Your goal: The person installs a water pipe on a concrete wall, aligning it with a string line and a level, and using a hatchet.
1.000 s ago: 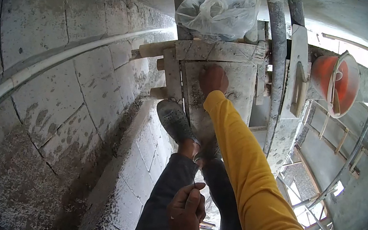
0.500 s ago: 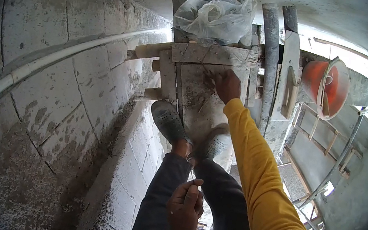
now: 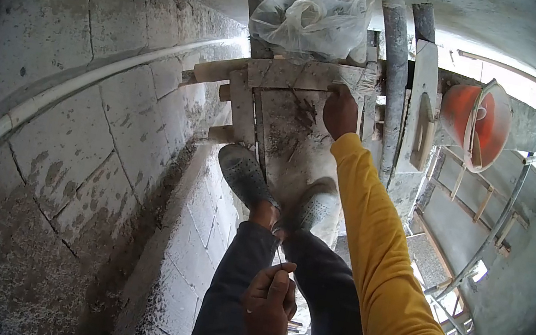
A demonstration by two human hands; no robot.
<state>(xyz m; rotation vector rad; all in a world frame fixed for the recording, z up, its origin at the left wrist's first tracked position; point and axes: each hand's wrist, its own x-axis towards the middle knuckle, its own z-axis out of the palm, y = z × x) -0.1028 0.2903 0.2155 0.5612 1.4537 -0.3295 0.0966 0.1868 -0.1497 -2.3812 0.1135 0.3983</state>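
Observation:
My left hand (image 3: 268, 307) is low in the view, in front of my legs. Its thumb and finger pinch a thin strand (image 3: 279, 254), perhaps wire or string, that rises from the fingertips. My right hand (image 3: 340, 112) reaches out over the far part of the platform. Its fingers are curled in at the edge of a wooden plank (image 3: 298, 77), and whatever is between them is hidden. Left of that hand, several dark thin pieces (image 3: 304, 111), like short rods or nails, lie on the dusty board (image 3: 313, 157).
My shoes (image 3: 242, 174) rest on the narrow platform. A clear plastic bag (image 3: 312, 21) sits beyond the plank. Grey poles (image 3: 391, 81), a plastering float (image 3: 422, 134) and an orange bucket (image 3: 473, 125) are at right. A block wall with a white pipe (image 3: 95, 71) runs along the left.
My right hand has moved from the dark thin pieces slightly right and up, to the plank's edge, with its fingers more curled. My left hand keeps its pinch on the strand.

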